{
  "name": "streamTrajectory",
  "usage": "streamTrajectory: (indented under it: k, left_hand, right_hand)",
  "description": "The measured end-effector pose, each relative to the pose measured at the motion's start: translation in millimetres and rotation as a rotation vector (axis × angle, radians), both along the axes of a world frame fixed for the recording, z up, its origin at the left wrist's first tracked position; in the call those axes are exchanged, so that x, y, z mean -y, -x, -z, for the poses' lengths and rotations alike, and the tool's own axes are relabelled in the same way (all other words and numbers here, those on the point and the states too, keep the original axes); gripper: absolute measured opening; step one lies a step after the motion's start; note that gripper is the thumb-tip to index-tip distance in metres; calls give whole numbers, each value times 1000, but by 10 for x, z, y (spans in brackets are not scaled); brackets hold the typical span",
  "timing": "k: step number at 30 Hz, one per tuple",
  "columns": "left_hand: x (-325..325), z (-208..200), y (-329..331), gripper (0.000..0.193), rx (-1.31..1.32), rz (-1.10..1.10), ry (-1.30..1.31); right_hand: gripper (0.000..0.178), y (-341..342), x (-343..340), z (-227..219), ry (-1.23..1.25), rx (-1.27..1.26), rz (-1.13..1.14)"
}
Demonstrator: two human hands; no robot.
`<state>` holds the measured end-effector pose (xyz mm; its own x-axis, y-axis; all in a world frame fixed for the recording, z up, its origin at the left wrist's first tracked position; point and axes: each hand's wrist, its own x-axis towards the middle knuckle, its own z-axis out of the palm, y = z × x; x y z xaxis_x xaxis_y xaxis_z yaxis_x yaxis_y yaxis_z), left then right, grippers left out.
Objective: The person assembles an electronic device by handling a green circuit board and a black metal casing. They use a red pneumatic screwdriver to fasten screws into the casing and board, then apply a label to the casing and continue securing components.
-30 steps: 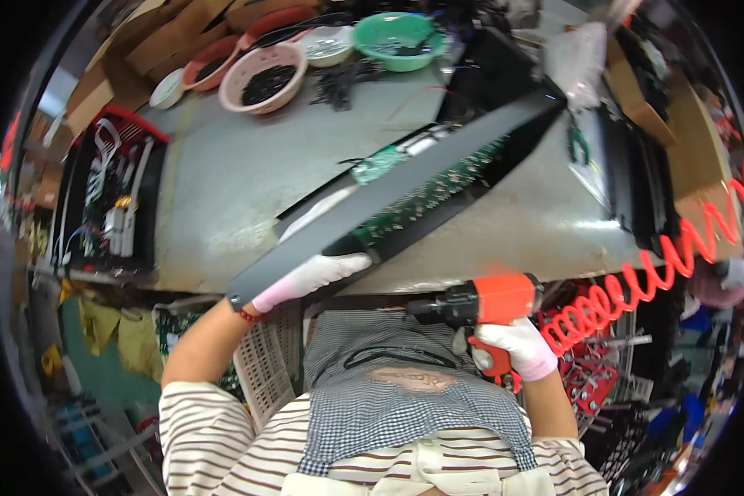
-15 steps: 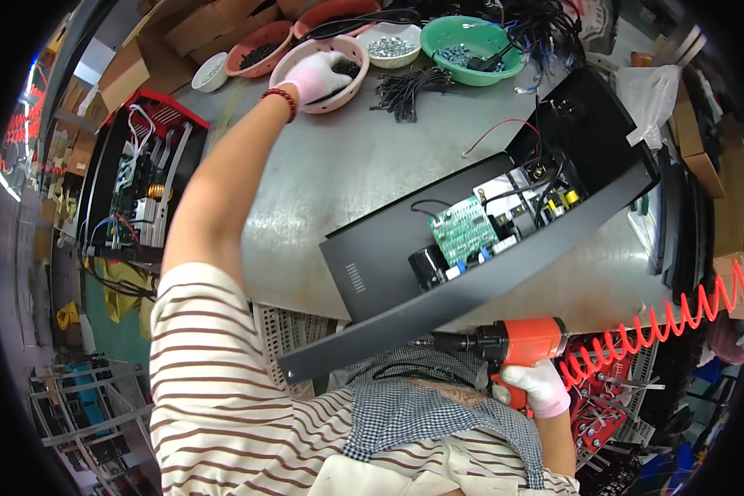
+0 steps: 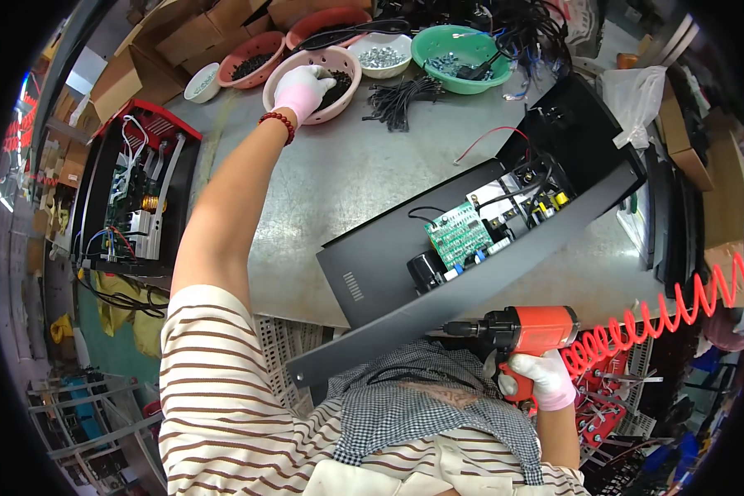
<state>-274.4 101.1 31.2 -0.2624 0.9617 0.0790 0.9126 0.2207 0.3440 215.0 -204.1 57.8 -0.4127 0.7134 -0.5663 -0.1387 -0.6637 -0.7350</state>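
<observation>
The gloved left hand (image 3: 303, 89) dips, fingers curled, into the pink bowl (image 3: 349, 91) of black screws; whether it pinches one I cannot tell. The right hand (image 3: 539, 378) clamps the red pneumatic screwdriver (image 3: 527, 329) at the black chassis (image 3: 471, 240) edge; best keep its bit steady there

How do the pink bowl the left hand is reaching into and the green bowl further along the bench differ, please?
The pink bowl holds small dark parts, while the green bowl holds pale, silvery ones with a black cable lying across it. The left hand is in the pink bowl; nothing touches the green bowl. The right hand grips a red power screwdriver. Both bowls are round and perforated.
</observation>
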Motion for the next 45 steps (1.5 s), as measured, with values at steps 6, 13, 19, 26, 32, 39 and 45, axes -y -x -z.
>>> streamTrajectory:
  k: [6,13,19,26,32,39,45]
  left_hand:
    - [27,18,200,24,122,5,-158]
    - [830,-1075,-355,35,1044,307,-251]
    - [2260,-2244,-1636,31,843,770,-24]
    - [2731,-2306,-1969,42,1085,697,188]
    - [2764,-2256,-2039,43,1120,732,257]
    - [2784,-2195,-2147,36,852,797,1]
    - [2566,-2104,-2194,42,852,845,14]
  right_hand:
    - [59,-115,190,27,-33,9,36]
    - [66,-360,269,-258,-239,95,197]
    - [75,-419,153,-627,-512,-56,384]
    - [79,-226,91,-863,-726,-296,184]
    - [79,-183,202,-904,-702,-271,184]
    - [72,-95,271,-987,-658,-158,286]
    - [67,-46,151,-1008,-671,-23,381]
